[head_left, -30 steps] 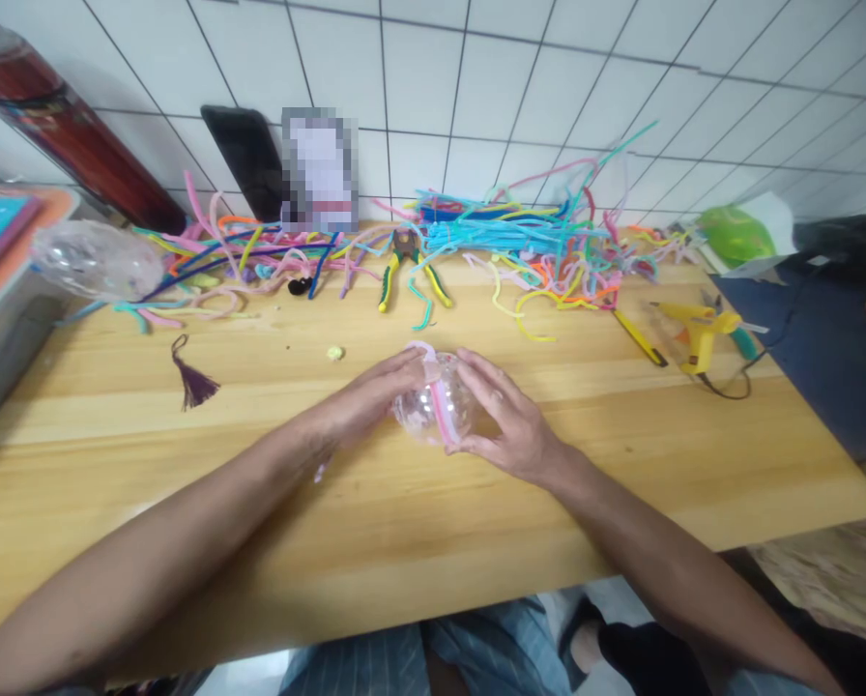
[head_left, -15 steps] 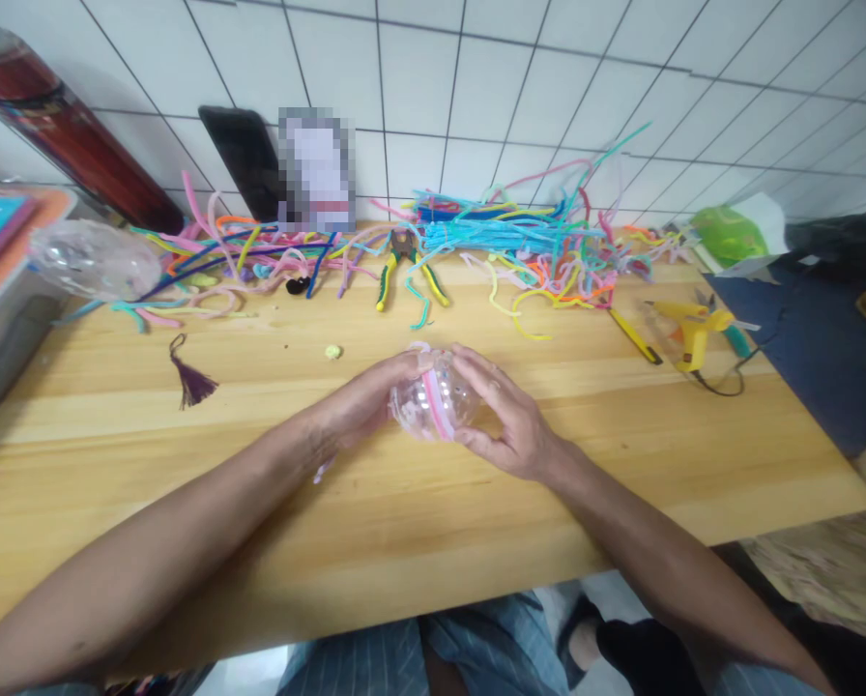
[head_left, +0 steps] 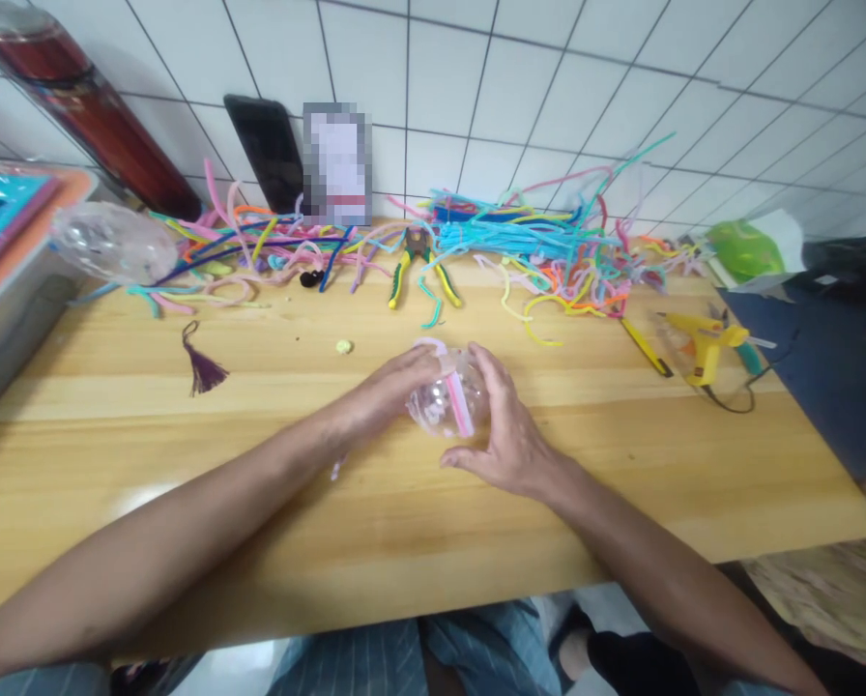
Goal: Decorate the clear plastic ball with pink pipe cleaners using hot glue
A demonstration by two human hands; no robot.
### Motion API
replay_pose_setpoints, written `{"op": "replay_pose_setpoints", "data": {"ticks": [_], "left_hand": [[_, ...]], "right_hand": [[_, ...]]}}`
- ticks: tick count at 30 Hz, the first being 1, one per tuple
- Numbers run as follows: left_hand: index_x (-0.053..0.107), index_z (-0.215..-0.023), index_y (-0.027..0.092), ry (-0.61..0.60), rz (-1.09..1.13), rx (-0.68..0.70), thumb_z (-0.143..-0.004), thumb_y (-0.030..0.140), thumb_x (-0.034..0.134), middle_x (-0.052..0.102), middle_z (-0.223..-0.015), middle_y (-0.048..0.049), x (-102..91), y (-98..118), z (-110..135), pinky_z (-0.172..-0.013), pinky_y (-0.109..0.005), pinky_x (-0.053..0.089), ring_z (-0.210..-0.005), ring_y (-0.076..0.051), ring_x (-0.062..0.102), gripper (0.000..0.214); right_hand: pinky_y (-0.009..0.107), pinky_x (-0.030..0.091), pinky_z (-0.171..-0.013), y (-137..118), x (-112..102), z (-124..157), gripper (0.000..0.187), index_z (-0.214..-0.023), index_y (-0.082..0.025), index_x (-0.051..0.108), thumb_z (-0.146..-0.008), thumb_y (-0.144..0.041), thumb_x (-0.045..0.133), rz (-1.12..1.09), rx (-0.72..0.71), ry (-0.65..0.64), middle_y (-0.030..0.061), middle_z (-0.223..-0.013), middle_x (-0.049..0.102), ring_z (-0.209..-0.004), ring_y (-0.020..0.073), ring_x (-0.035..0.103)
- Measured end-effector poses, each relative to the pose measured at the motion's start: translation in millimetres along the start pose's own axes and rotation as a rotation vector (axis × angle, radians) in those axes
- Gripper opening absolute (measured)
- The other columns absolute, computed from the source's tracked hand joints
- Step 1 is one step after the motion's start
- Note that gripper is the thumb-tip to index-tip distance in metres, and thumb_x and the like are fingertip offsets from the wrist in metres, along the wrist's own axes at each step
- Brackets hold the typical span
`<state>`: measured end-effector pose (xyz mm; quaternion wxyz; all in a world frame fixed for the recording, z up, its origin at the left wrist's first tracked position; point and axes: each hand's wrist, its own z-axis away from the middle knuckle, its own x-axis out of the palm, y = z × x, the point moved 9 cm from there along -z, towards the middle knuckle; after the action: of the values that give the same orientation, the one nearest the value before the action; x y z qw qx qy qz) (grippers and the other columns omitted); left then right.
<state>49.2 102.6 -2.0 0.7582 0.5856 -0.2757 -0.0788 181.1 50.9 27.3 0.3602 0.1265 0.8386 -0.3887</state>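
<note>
A clear, rounded plastic ball (head_left: 433, 411) with a pink-and-white band of pipe cleaners (head_left: 460, 404) around it sits low over the wooden table. My left hand (head_left: 393, 387) is closed on its left side, fingers over the top and partly hidden. A pale lilac strand pokes out below that wrist. Around the right side curves my right hand (head_left: 509, 430), its fingers beside the ball near the upper edge. Its thumb stands apart, below the ball. Beyond the hands are a small yellow pompom (head_left: 344, 346) and yellow-green pliers (head_left: 422, 271).
Pipe cleaners (head_left: 520, 237) lie heaped along the tiled wall, with a phone (head_left: 266, 150) leaning there. At left are a red thermos (head_left: 106, 116), a clear plastic bottle piece (head_left: 118, 242) and a dark tassel (head_left: 205, 365). A yellow cutter (head_left: 647, 346) and glue gun (head_left: 708, 343) lie right.
My right hand has loosened, its thumb moving off the ball to below it. My left hand stays on the ball. The whole view has shifted slightly.
</note>
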Motion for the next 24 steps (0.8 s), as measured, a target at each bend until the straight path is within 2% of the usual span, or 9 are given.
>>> {"op": "replay_pose_setpoints", "data": {"ticks": [2,5,11,18,24], "left_hand": [[0.072,-0.121,0.019,0.016,-0.061,0.027,-0.088,0.054,0.080,0.075,-0.122,-0.0085,-0.4,1.5,3.0,-0.096,-0.038,0.055,-0.113,-0.029,0.071,0.048],[0.068,-0.129,0.022,0.040,-0.265,0.090,-0.090,0.051,0.079,0.073,-0.126,-0.0072,1.3,8.6,9.9,-0.101,-0.040,0.054,-0.116,-0.029,0.068,0.050],[0.062,-0.135,0.024,0.093,-0.535,0.130,-0.092,0.053,0.076,0.071,-0.127,-0.0068,7.8,14.9,21.0,-0.100,-0.041,0.054,-0.114,-0.029,0.068,0.053],[0.061,-0.128,0.023,0.187,-0.693,0.211,-0.088,0.049,0.077,0.069,-0.117,-0.0067,12.1,20.2,27.1,-0.096,-0.040,0.054,-0.107,-0.027,0.067,0.051],[0.059,-0.127,0.021,0.217,-0.714,0.240,-0.086,0.050,0.075,0.068,-0.119,-0.0082,14.2,19.7,27.6,-0.101,-0.043,0.052,-0.111,-0.028,0.065,0.053]], "right_hand": [[0.070,0.044,-0.126,1.0,5.6,2.3,0.137,-0.176,-0.023,-0.005,-0.084,-0.068,0.085,0.004,0.015,0.029,0.0276,-0.175,0.029,-0.163,0.0449,0.036],[0.070,0.044,-0.124,3.5,11.9,4.8,0.135,-0.175,-0.024,-0.005,-0.084,-0.061,0.088,-0.004,0.042,0.052,0.0275,-0.173,0.030,-0.161,0.0451,0.038],[0.069,0.046,-0.123,5.1,12.4,7.8,0.129,-0.173,-0.024,0.003,-0.083,-0.056,0.090,-0.038,0.053,0.091,0.0274,-0.168,0.034,-0.157,0.0455,0.043],[0.067,0.049,-0.122,3.1,13.3,8.7,0.135,-0.172,-0.024,0.006,-0.077,-0.059,0.094,-0.014,0.072,0.110,0.0262,-0.166,0.038,-0.154,0.0450,0.047],[0.069,0.050,-0.121,-4.2,10.8,6.7,0.124,-0.173,-0.022,0.006,-0.085,-0.054,0.088,0.062,0.091,0.173,0.0264,-0.165,0.041,-0.154,0.0450,0.047]]}}
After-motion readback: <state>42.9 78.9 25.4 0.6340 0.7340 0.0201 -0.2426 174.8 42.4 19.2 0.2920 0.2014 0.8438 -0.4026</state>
